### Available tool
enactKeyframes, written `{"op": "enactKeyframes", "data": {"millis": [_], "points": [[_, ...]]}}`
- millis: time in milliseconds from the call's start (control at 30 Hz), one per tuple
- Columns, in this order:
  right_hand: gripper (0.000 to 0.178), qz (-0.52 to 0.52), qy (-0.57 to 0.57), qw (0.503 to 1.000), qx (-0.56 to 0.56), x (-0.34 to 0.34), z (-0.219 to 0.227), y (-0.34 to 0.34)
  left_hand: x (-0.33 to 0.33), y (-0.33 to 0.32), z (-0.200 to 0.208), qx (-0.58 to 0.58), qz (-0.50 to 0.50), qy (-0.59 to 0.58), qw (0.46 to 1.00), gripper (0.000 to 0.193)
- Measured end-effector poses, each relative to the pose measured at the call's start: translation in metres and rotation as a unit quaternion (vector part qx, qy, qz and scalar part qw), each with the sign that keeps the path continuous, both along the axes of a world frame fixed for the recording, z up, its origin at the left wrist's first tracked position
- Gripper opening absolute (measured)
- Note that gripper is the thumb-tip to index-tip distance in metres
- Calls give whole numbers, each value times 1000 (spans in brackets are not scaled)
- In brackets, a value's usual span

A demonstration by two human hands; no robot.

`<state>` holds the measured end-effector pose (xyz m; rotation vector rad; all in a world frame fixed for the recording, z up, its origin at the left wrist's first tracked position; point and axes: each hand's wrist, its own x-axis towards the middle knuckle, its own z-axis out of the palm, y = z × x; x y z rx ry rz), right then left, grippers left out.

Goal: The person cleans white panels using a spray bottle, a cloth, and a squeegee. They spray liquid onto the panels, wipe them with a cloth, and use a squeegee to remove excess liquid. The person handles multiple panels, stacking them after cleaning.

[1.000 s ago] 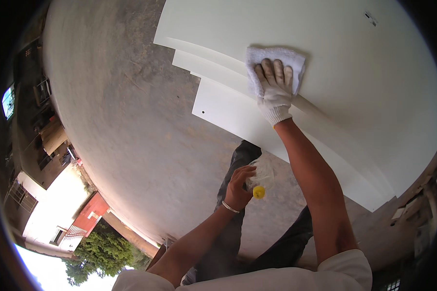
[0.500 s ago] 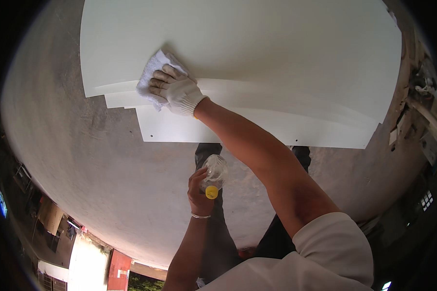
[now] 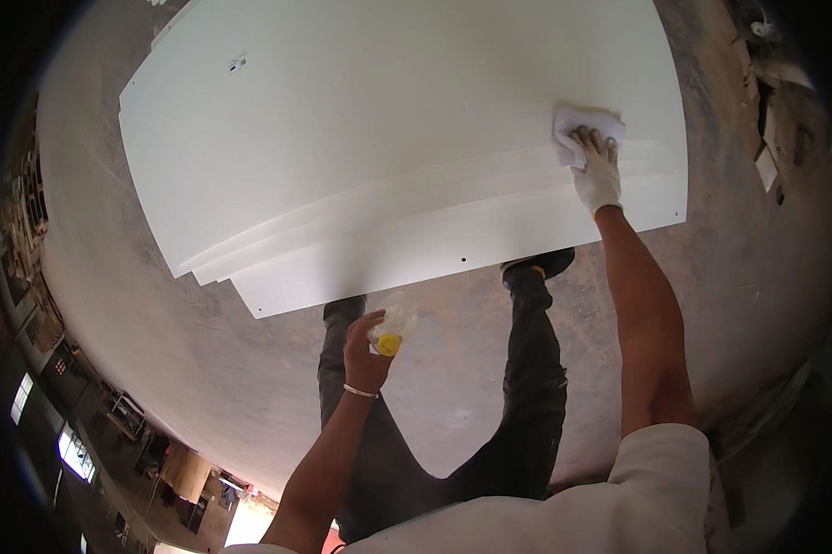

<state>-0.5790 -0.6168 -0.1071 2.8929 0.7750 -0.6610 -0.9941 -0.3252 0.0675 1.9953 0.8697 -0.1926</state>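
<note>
My left hand, bare and with a white band at the wrist, is wrapped round a clear plastic bottle with a yellow cap. It holds the bottle low, in front of my left leg, cap toward me. A white knitted glove covers my right hand, whose fingers press a folded white cloth flat on a large pale panel. The cloth lies toward the panel's right end, just beyond the stepped folds along its near side. Small dark holes dot the near edge.
Grey concrete floor surrounds the panel. My legs stand at the near edge, with a dark shoe close against it. Scrap pieces lie on the far right. A small printed label is on the panel's upper left.
My right hand has swept the cloth from the panel's left part to its right end. The view has shifted right and turned. My left hand still holds the bottle.
</note>
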Motion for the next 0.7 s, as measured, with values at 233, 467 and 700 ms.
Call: {"op": "enactKeyframes", "data": {"millis": [233,467,700], "points": [[57,-588,87,778,205,43,67,-380,137,-166,24,-46,-92,6,995,53],[48,-779,101,204,584,-178,180,-490,249,-312,67,-101,-224,-78,966,54],[48,-739,38,195,644,-233,306,-394,345,-400,92,-18,-392,-109,913,49]]}}
